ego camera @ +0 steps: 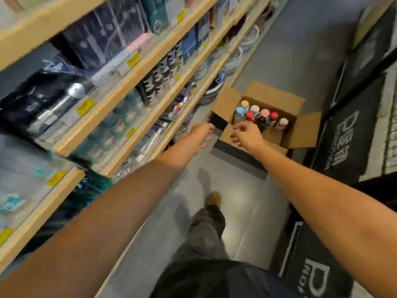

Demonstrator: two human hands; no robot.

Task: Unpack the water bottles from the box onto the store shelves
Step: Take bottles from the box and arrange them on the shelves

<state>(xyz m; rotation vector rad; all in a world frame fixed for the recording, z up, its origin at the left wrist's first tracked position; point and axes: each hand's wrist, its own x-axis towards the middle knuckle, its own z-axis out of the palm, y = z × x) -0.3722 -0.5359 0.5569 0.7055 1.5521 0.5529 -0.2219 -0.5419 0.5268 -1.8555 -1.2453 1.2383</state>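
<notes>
An open cardboard box (298, 134) sits on the grey floor ahead of me, flaps spread. Several water bottles (260, 117) stand upright inside it, with caps in red, pink, white, black, blue and yellow. Both my arms stretch forward toward the box. My left hand (203, 134) hangs just left of the box's near corner, fingers apart and holding nothing. Over the near edge of the box my right hand (247, 133) hovers with fingers loosely curled, empty, a short way from the nearest bottles. Wooden store shelves (137, 76) run along my left.
The shelves hold packaged goods, dark bottles (159, 80) and yellow price tags. Black floor mats with white lettering (343, 138) lie along the right side of the aisle. My leg and shoe (212, 201) step on the grey floor below the hands.
</notes>
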